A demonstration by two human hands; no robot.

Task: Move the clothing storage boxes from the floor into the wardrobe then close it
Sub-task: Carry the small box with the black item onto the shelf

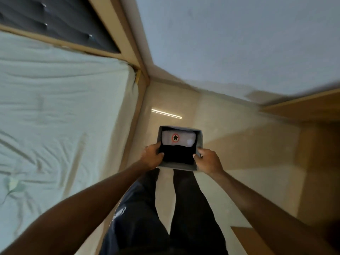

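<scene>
A: Holding the storage box point(199, 140) by its side walls: left grip point(152, 156) curled over the left rim, right grip point(208, 160) clamped on the right rim. The box hangs just beyond the legs, above the floor point(230, 144).

B: And the wardrobe point(312, 107)?

A: Those wooden panels on the right, probably, and well apart from the box. The right grip is nearer, so expect a rightward swing.

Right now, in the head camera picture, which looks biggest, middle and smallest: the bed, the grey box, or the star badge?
1. bed: fills most of the left side.
2. grey box: much smaller, in the middle.
3. star badge: a small spot inside the box.
</scene>
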